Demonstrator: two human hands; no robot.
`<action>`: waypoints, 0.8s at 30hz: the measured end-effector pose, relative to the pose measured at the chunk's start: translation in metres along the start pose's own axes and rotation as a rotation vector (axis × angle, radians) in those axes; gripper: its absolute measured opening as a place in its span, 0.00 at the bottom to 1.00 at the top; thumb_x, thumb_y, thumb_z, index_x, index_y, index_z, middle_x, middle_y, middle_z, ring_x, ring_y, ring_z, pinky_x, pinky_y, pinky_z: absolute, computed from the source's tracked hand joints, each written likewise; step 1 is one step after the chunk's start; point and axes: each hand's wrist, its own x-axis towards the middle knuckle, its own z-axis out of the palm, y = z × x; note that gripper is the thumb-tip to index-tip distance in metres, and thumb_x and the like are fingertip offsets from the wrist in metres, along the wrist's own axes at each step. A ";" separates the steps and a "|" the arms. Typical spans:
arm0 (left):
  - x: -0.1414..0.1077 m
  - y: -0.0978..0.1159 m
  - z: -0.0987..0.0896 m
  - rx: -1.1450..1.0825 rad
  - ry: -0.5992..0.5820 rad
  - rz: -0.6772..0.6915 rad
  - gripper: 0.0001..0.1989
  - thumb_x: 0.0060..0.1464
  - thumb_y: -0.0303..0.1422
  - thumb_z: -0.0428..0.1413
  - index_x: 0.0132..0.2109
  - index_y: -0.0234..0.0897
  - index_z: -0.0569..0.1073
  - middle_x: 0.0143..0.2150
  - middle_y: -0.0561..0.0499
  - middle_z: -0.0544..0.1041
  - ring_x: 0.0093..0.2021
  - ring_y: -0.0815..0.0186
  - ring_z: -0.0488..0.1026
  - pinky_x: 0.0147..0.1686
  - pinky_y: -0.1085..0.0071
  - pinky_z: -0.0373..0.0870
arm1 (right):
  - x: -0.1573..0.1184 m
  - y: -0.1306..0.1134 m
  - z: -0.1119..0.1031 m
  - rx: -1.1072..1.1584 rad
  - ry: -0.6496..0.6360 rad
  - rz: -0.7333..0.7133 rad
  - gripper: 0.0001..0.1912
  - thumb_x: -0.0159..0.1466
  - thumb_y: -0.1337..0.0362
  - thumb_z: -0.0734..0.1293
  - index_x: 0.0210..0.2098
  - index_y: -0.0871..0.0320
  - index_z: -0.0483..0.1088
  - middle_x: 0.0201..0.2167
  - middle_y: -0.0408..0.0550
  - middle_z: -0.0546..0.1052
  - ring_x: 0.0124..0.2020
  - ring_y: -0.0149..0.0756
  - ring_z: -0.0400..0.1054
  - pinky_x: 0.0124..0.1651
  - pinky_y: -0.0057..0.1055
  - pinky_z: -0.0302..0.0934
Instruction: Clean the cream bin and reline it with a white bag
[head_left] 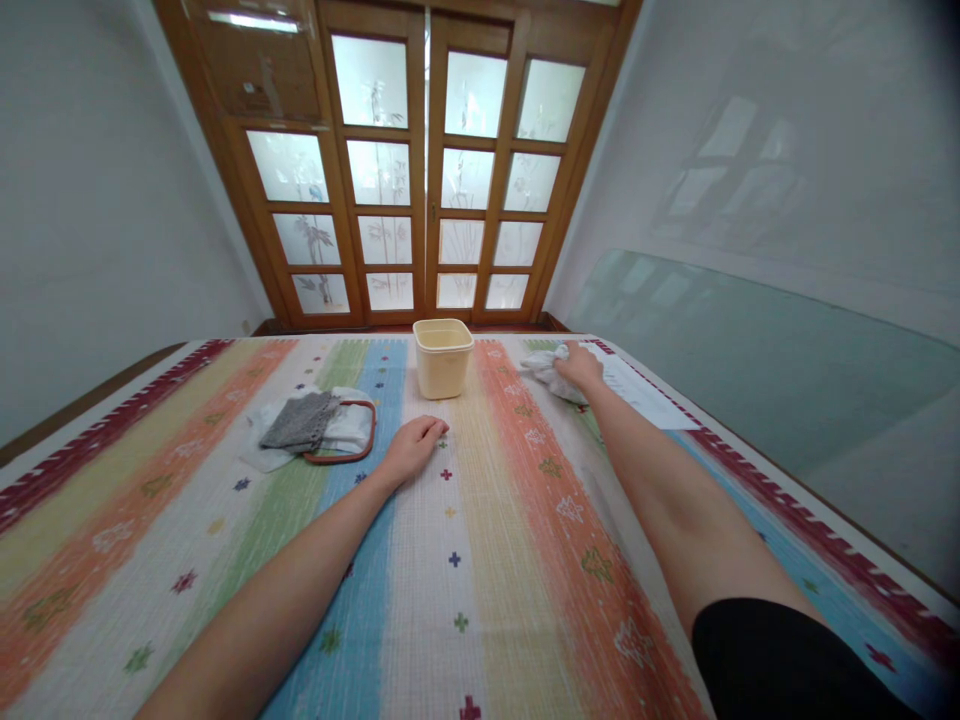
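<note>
My right hand is closed on a crumpled white cloth at the right of the striped tablecloth. On the tablecloth near the middle rests my left hand, its fingers curled together; whether anything small is inside them is hidden. Just beyond it stands a cream-coloured square bin, upright. To the left lies a folded grey knitted piece on white material, with a brown rounded frame or handle beside it.
A printed white sheet lies right of my right hand. The striped tablecloth covers the table. A glass panel leans along the right wall, and wooden glazed doors stand behind the table.
</note>
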 end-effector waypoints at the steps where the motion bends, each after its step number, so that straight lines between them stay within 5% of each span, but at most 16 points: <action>1: 0.000 0.000 0.000 0.000 -0.001 0.000 0.22 0.70 0.46 0.47 0.45 0.39 0.81 0.48 0.45 0.83 0.50 0.57 0.78 0.54 0.63 0.71 | -0.002 0.000 0.001 -0.016 -0.030 -0.008 0.31 0.66 0.54 0.66 0.65 0.60 0.67 0.56 0.67 0.75 0.56 0.59 0.68 0.59 0.54 0.62; 6: 0.000 0.003 -0.001 0.021 -0.007 0.008 0.21 0.69 0.46 0.47 0.45 0.40 0.81 0.47 0.46 0.83 0.50 0.57 0.77 0.54 0.63 0.70 | -0.009 0.010 0.001 0.015 0.056 0.033 0.40 0.66 0.40 0.64 0.70 0.57 0.63 0.64 0.69 0.70 0.63 0.63 0.64 0.60 0.56 0.61; 10: 0.001 0.003 0.000 0.037 -0.010 0.014 0.21 0.70 0.46 0.47 0.44 0.39 0.81 0.46 0.45 0.83 0.50 0.57 0.77 0.54 0.63 0.70 | -0.016 0.022 0.002 0.016 -0.094 0.094 0.46 0.64 0.36 0.64 0.71 0.59 0.61 0.62 0.71 0.70 0.60 0.63 0.69 0.56 0.52 0.65; 20: 0.001 -0.001 0.001 0.029 -0.009 0.023 0.22 0.70 0.47 0.46 0.44 0.40 0.80 0.46 0.46 0.83 0.49 0.57 0.77 0.54 0.63 0.70 | -0.075 -0.020 0.020 0.025 0.048 0.005 0.33 0.68 0.40 0.63 0.61 0.58 0.69 0.56 0.65 0.73 0.53 0.58 0.72 0.52 0.46 0.67; 24: 0.001 -0.001 0.000 0.026 -0.011 0.033 0.22 0.70 0.47 0.46 0.44 0.39 0.81 0.46 0.46 0.83 0.50 0.57 0.77 0.54 0.63 0.70 | -0.086 -0.020 0.021 -0.013 0.138 0.009 0.30 0.67 0.47 0.65 0.62 0.58 0.68 0.54 0.65 0.73 0.52 0.58 0.71 0.51 0.47 0.67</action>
